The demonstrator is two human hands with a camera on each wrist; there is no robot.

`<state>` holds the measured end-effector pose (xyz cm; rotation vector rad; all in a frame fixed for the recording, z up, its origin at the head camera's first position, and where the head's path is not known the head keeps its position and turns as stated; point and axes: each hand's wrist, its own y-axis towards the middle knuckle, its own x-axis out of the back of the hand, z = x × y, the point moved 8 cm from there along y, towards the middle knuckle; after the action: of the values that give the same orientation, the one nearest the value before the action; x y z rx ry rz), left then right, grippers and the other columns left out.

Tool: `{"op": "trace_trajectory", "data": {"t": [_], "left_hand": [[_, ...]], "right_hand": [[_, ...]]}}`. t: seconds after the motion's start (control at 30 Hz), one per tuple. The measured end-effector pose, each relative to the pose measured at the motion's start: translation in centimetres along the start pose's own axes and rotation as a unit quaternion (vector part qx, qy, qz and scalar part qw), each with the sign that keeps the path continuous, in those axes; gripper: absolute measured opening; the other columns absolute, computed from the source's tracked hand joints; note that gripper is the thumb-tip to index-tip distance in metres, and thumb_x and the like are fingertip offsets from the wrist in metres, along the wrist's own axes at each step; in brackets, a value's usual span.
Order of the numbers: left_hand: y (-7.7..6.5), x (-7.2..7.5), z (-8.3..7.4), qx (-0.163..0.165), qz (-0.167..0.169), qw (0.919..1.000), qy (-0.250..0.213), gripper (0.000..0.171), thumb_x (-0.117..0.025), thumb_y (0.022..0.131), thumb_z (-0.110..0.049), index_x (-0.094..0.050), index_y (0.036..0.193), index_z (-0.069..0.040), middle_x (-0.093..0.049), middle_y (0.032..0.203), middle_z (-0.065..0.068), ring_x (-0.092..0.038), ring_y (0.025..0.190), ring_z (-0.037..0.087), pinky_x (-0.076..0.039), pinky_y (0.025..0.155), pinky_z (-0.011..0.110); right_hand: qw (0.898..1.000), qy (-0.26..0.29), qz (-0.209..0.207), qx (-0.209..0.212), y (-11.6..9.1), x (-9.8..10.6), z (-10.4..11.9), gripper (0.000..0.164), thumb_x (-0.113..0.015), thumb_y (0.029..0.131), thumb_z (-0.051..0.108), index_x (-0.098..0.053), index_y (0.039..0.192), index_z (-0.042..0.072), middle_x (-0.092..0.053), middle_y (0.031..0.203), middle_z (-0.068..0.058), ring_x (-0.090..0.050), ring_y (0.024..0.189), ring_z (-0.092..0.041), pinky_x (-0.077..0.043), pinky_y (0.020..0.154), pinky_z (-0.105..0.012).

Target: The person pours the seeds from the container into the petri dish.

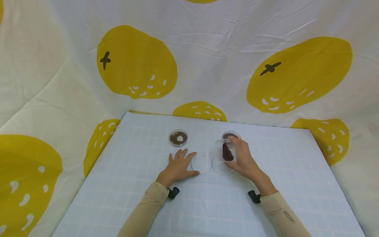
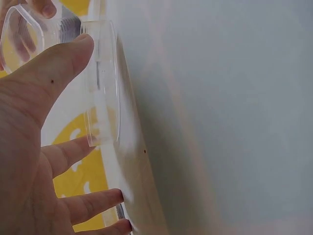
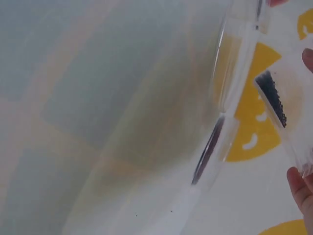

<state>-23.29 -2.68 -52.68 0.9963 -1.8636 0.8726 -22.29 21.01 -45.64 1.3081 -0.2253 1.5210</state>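
My left hand (image 1: 179, 166) spans a clear round petri dish (image 1: 201, 164), with thumb and index finger at opposite sides of its rim. The other fingers spread out over the cloth. In my right hand (image 1: 243, 158) is a clear cup-like container (image 1: 219, 148), held tilted on its side above the table. Dark brown granules (image 1: 227, 152) are heaped against one side within it. Beneath the container lies another clear round dish (image 1: 220, 168), partly covered by it. The left wrist view shows the thumb (image 2: 80, 49) against the petri dish wall (image 2: 105, 93).
At the back left stands a round dish (image 1: 170, 142) of brown granules with a white patch. A second dish (image 1: 231, 132) of dark granules sits behind my right hand, partly hidden. A pale checked cloth (image 1: 192, 210) covers the table, and yellow-patterned fabric (image 1: 207, 72) hangs behind.
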Motion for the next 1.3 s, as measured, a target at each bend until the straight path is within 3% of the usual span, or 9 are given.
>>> {"op": "trace_trajectory", "data": {"t": [0.37,0.87,1.3], "left_hand": [[0.0,0.0,0.0,-0.003,-0.001,1.0000,-0.005,0.084,-0.069,0.086,-0.062,-0.037,0.155,-0.028,-0.026,0.161,0.017,-0.015,0.148,0.043,-0.008,0.109,0.074],[0.0,0.1,0.0,0.005,0.005,1.0000,0.000,0.085,-0.068,0.086,-0.064,-0.036,0.155,-0.028,-0.025,0.161,0.016,-0.013,0.148,0.043,-0.008,0.110,0.073],[0.1,0.0,0.0,0.007,0.003,1.0000,0.000,0.085,-0.068,0.085,-0.065,-0.037,0.155,-0.029,-0.026,0.161,0.016,-0.014,0.148,0.043,-0.008,0.110,0.073]], "right_hand": [[0.994,-0.090,0.003,0.058,0.7,-1.2,2.3,0.112,-0.099,0.057,0.010,-0.034,0.149,0.009,-0.040,0.140,-0.027,-0.036,0.132,-0.045,-0.035,0.103,-0.061],[0.983,-0.158,0.017,0.091,1.3,-1.9,3.7,0.112,-0.097,0.062,0.011,-0.034,0.154,0.016,-0.039,0.142,-0.024,-0.036,0.133,-0.041,-0.032,0.109,-0.056],[0.970,-0.202,-0.003,0.132,1.6,-2.3,4.7,0.108,-0.096,0.062,0.014,-0.038,0.153,0.017,-0.043,0.141,-0.027,-0.039,0.130,-0.044,-0.035,0.106,-0.056]]}}
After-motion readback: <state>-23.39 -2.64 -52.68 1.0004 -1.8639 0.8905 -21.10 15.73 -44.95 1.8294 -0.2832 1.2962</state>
